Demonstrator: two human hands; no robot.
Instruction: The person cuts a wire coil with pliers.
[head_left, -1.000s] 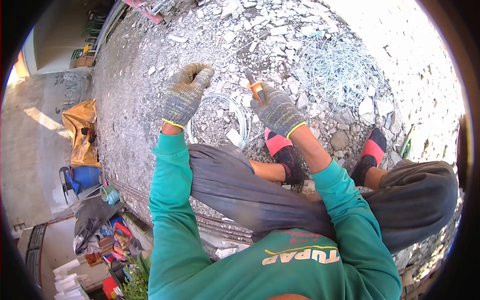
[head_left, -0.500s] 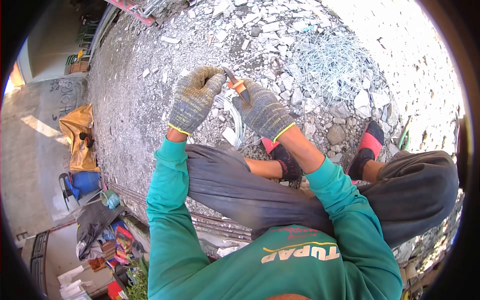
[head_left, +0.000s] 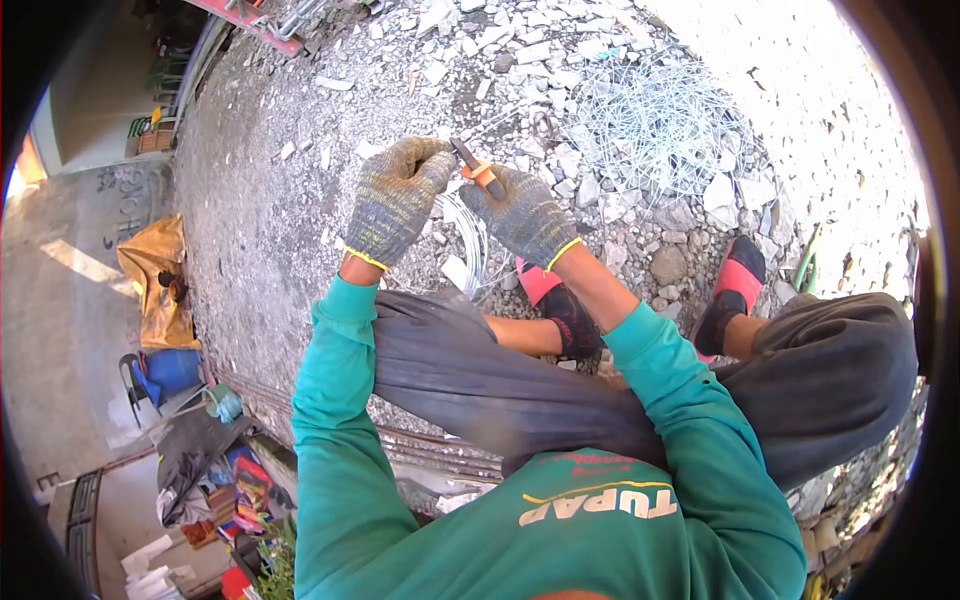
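Observation:
My right hand [head_left: 522, 215], in a grey-and-yellow knit glove, is closed around pliers [head_left: 481, 177] with orange-and-black handles. Their dark jaws point up and left, right by the fingertips of my left hand [head_left: 400, 195]. That hand wears a matching glove with thumb and fingers pinched together; I cannot tell what is in the pinch. Below and between the two hands is a coil of silvery wire [head_left: 470, 245], partly covered by the right glove.
A tangled heap of cut wire [head_left: 660, 130] lies on the rubble at upper right. Broken stones [head_left: 670, 265] surround my feet in red-and-black footwear [head_left: 735, 285]. An orange-brown tarp [head_left: 155, 280] and a blue container [head_left: 172, 370] stand left. Long rods [head_left: 440, 450] run behind my legs.
The pliers have turned slightly in my right hand, and that hand has shifted a little left. My left hand stays pinched, having moved slightly right and down.

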